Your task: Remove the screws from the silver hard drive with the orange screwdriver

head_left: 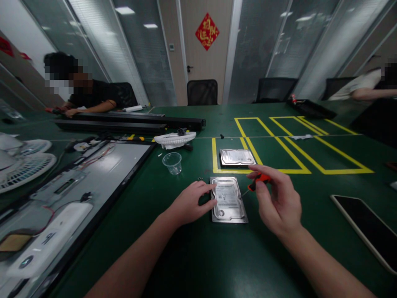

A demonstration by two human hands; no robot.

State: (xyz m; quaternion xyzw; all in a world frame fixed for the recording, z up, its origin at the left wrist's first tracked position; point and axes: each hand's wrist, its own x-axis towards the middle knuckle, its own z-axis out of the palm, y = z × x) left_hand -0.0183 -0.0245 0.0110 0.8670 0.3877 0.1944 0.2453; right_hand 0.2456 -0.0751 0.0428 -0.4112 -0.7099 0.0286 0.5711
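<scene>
I'd call this screw work: the right hand (281,203) grasps a screwdriver (259,181), its tip at the drive's (226,200) right edge, while the left hand (188,203), fingers unclenched, rests on the left edge. Next calls for a firmly seated tip, I'd judge. The drive, silvery and labelled, lies flat, well in from the table's (198,260) far edge.

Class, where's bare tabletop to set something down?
Bare tabletop lies between the right hand and phone, and between the clear cup and farther hard drive. The picture's left is crowded with the panel and fan grilles.
</scene>
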